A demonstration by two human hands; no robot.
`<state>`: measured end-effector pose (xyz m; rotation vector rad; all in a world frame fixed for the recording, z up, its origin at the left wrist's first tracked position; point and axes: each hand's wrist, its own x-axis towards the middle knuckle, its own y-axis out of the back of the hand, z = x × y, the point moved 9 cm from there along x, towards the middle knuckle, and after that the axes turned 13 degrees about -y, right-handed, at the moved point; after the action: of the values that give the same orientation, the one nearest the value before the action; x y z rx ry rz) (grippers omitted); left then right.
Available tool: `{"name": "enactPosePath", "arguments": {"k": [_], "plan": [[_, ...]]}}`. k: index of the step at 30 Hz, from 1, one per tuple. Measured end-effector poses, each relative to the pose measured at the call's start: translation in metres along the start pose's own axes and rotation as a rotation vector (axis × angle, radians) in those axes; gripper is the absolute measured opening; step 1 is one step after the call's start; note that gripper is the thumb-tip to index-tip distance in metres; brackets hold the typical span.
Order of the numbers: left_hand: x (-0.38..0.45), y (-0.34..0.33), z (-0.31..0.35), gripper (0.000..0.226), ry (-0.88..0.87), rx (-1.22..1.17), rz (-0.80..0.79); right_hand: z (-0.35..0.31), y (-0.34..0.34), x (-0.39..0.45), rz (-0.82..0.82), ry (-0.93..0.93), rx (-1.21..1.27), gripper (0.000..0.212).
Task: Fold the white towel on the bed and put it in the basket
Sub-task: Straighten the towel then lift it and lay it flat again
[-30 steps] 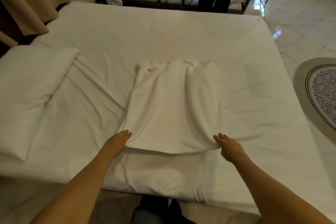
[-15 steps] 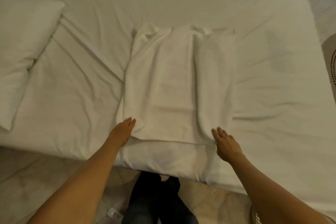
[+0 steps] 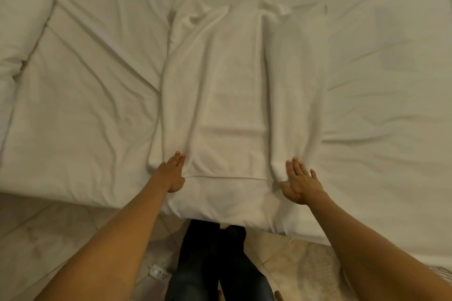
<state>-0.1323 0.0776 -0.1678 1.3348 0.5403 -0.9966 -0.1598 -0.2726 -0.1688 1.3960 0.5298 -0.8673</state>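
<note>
From my remote view, a bed (image 3: 367,80) fills most of the frame, covered by a white sheet (image 3: 85,110) marked with long diagonal creases toward its left edge and fanned wrinkles toward its right edge. A white pillow (image 3: 22,12) lies at the far left corner. I note the near edge of the bed runs across the lower part of the view, with the sheet hanging over it. Below that edge, pale tiled floor (image 3: 49,239) shows faint joint lines. A small white device (image 3: 158,272) rests on the floor near the bed's near edge. Lighting is warm, dim and even.
</note>
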Motion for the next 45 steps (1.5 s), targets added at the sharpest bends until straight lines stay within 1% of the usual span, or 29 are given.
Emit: {"name": "enactPosePath", "arguments": {"k": [6, 11, 18, 26, 33, 36, 41, 44, 45], "plan": [[-0.015, 0.031, 0.008, 0.064, 0.013, 0.019, 0.017, -0.001, 0.028, -0.019, -0.029, 0.002, 0.052, 0.064], [-0.028, 0.081, 0.018, 0.060, 0.006, 0.069, 0.100, 0.002, 0.061, -0.034, 0.007, -0.043, 0.154, 0.056], [-0.022, 0.166, 0.035, 0.059, -0.062, 0.153, 0.209, -0.004, 0.086, -0.044, 0.094, -0.100, 0.215, 0.061], [0.033, 0.261, 0.067, 0.060, -0.210, 0.288, 0.257, -0.026, 0.104, -0.027, 0.173, -0.138, 0.291, 0.061], [0.091, 0.314, 0.087, 0.062, -0.302, 0.378, 0.251, -0.030, 0.108, -0.006, 0.197, -0.279, 0.420, 0.062], [0.116, 0.331, 0.098, 0.062, -0.332, 0.407, 0.256, -0.029, 0.105, 0.004, 0.223, -0.306, 0.444, 0.063], [0.156, 0.348, 0.116, 0.063, -0.374, 0.404, 0.246, -0.041, 0.087, 0.016, 0.240, -0.260, 0.470, 0.063], [0.184, 0.356, 0.120, 0.063, -0.387, 0.367, 0.238, -0.061, 0.063, 0.022, 0.264, -0.199, 0.449, 0.077], [0.194, 0.361, 0.121, 0.063, -0.392, 0.352, 0.249, -0.069, 0.054, 0.025, 0.274, -0.164, 0.454, 0.077]]}}
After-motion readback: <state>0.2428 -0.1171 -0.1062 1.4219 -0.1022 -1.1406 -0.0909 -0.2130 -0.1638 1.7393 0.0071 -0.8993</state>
